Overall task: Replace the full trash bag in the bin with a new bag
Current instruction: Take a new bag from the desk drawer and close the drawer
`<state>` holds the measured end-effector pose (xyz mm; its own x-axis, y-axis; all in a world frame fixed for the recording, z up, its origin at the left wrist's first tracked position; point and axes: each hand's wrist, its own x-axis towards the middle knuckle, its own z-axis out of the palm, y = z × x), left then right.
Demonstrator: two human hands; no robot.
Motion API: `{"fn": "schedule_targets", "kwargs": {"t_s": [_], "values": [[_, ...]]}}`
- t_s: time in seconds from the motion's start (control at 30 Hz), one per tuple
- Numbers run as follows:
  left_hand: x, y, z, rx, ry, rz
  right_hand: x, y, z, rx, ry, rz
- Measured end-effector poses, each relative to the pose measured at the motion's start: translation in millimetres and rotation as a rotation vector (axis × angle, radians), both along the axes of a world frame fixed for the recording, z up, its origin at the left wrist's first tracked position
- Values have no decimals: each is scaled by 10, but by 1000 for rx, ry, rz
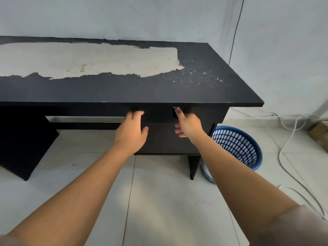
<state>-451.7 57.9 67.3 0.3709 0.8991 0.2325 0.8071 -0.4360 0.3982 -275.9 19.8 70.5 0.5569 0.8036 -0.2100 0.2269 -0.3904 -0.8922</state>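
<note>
Two hands at the drawer [159, 139] under the desk [124, 91] top's front lip. Left hand [132, 126] sits on the drawer's left edge with the thumb out on the front; its fingers are blurred, so I can't tell if they grip. Right hand [187, 126] has one fingertip up at the handle [175, 112] and the lower fingers loosely curled; I can't tell if it's hooked on. Bin [237, 148] is blue and perforated, tipped on its side on the floor [168, 201] just right of the desk, mouth facing this way. It's partly hidden by the desk leg [194, 166] and the right forearm. Something pale shows at its lower rim, can't tell what. White cables [287, 142] run along the wall [159, 18] base and loop over the floor right of the bin, near it. A wood block [319, 137] sits at the far right edge. The desk top has a big peeled patch [88, 59], with flakes [200, 73] scattered toward the right end. The top overhangs the drawer unit at front and right. A dark side panel [23, 148] closes the left end. Open tile in front of the desk, and a knee gap between panel and drawer unit.
</note>
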Motion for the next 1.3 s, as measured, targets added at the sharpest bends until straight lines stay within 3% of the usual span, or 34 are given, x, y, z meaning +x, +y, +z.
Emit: {"fn": "schedule_targets", "kwargs": {"t_s": [0.2, 0.57, 0.8, 0.93, 1.1, 1.2, 1.3], "values": [[-104, -57, 1, 71, -93, 37, -153, 69, -2, 69, 190, -141], [-282, -377, 207, 369, -45, -13, -381, -577, -30, 15, 124, -149], [-349, -517, 255, 426, 17, -45, -461, -902, 25, -46, 167, -161], [-450, -546, 226, 351, 6, -159, -521, -1067, 15, -89, 292, -173], [-369, -594, 394, 135, -38, -250, -545, -1154, -12, -112, 276, -175], [-26, -586, 506, -114, -68, -261, -543, -1153, -20, -100, 254, -162], [405, -588, 590, -451, -220, -230, -505, -1157, -31, -107, 235, -134]]}}
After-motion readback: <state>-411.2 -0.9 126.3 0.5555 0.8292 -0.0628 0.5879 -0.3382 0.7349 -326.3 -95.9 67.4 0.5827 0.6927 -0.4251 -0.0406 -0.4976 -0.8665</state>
